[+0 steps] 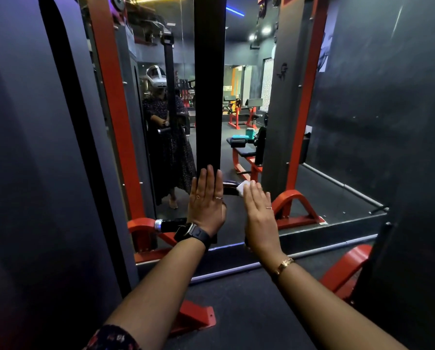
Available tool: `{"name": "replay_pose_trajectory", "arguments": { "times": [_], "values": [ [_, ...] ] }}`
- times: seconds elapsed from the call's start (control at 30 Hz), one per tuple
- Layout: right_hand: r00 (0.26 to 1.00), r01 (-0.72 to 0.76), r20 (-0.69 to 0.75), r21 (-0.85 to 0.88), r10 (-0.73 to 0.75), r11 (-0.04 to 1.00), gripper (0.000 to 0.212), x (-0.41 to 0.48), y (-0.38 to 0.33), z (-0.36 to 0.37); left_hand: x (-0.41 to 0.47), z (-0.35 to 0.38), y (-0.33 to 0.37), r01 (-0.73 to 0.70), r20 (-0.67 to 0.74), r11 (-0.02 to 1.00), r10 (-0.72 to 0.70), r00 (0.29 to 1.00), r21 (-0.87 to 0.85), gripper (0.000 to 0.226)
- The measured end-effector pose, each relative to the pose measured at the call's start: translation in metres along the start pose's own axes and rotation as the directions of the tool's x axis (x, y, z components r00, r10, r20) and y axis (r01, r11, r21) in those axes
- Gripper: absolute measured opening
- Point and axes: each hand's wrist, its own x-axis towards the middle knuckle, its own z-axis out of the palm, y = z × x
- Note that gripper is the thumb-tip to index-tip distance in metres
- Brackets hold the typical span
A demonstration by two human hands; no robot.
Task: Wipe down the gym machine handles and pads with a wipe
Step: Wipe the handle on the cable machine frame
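Hands are lying flat, fingers straight: left hand (206, 200) is pressing against black upright pad (208, 97); right hand (259, 213) is pressing white wipe (242, 188) onto curved handle (229, 189) just beside that pad.

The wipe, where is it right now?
In the head view, the white wipe sits near the middle, under the right hand, pressed on the black handle just right of the tall black pad.

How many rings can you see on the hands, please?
3. The left hand wears two: one ring on its left side, another nearer the thumb. The right hand wears one. Thumbs are mostly hidden, so there may be more.
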Motion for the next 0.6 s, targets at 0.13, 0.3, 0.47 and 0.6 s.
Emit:
{"name": "replay_pose_trajectory", "arguments": {
  "times": [0.13, 0.3, 0.47, 0.6],
  "values": [
    [0.984, -0.171, 0.057, 0.068, 0.167, 0.983, 0.069, 0.034, -0.012, -0.008, 0.001, 0.002, 0.001, 0.014, 0.004, 1.0, -0.014, 1.0, 0.008, 0.098],
    [0.987, 0.141, 0.068, 0.05, -0.144, 0.989, 0.056, 0.03, -0.026, -0.003, 0.002, 0.004, 0.001, 0.036, -0.015, 0.999, -0.036, 0.999, 0.003, 0.095],
    [0.991, 0.132, 0.002, 0.019, -0.132, 0.991, 0.082, -0.018, 0.005, 0.006, 0.001, 0.0, 0.001, 0.026, 0.032, 1.0, -0.026, 0.999, 0.003, 0.097],
    [0.996, 0.043, -0.077, 0.113, -0.034, 0.993, 0.067, 0.005, -0.015, 0.004, 0.002, -0.003, 0.0, 0.035, 0.068, 0.999, -0.034, 0.997, -0.011, 0.098]
  ]
}}
